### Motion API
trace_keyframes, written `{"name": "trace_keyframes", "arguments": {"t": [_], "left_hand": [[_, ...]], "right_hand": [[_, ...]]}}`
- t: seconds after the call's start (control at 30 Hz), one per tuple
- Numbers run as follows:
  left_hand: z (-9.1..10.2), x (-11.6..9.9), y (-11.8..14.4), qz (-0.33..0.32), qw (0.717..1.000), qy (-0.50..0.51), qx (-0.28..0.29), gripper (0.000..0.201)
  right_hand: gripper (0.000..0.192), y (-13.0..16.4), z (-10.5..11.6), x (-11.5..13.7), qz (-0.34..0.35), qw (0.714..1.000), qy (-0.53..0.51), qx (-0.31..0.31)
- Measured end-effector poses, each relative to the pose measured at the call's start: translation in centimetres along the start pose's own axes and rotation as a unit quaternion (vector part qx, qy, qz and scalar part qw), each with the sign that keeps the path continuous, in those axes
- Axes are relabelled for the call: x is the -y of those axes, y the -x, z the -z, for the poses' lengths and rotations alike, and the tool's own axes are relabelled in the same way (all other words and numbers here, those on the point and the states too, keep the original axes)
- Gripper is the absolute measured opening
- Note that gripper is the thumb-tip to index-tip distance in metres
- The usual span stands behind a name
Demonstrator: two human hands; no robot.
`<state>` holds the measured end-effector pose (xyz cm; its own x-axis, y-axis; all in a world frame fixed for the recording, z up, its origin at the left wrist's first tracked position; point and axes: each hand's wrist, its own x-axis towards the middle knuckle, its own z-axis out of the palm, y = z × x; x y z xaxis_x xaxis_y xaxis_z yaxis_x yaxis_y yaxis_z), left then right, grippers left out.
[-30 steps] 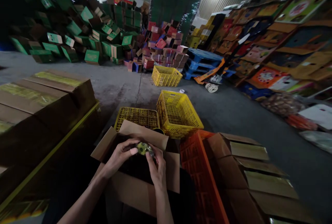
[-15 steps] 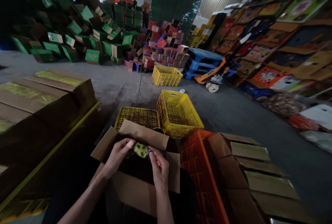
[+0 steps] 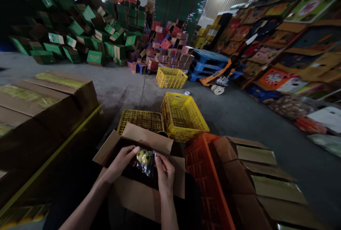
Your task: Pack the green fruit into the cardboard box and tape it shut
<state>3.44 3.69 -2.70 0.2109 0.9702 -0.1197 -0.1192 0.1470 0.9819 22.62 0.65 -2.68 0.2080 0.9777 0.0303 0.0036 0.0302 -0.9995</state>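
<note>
A small yellow-green round fruit in a clear plastic wrapper is held over an open cardboard box low in the middle of the view. My left hand grips the fruit from the left with thumb and fingers. On the other side, my right hand pinches the wrapper, which hangs loose below the fruit. The inside of the box is dark and I cannot see what lies in it.
An orange crate and stacked brown cartons stand to my right. Taped cartons rise on my left. Yellow crates sit beyond the box. Heaps of green and red boxes, blue pallets and a pallet jack lie farther back.
The fruit has turned in my hands and the clear wrapper now hangs loose beneath it. My hands stayed over the open box, shifting only slightly.
</note>
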Motion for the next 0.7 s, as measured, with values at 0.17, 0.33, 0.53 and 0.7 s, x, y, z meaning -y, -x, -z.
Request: {"name": "trace_keyframes", "arguments": {"t": [0.17,0.33,0.53,0.7], "left_hand": [[0.0,0.9,-0.4,0.016,1.0,0.003,0.005,0.05],[0.2,2.3,-0.9,0.048,0.998,-0.014,0.037,0.052],[0.0,1.7,-0.8,0.058,0.998,-0.034,0.018,0.055],[0.0,-0.2,0.1,-0.009,0.998,-0.034,-0.046,0.046]], "right_hand": [[0.039,0.2,-0.1,0.5,-0.018,0.998,-0.039,0.04],[0.041,0.4,-0.3,0.8,-0.02,0.996,-0.064,0.055],[0.04,0.4,-0.3,0.7,-0.012,0.996,-0.06,0.066],[0.05,0.2,0.1,0.6,0.101,0.994,0.043,-0.009]]}}
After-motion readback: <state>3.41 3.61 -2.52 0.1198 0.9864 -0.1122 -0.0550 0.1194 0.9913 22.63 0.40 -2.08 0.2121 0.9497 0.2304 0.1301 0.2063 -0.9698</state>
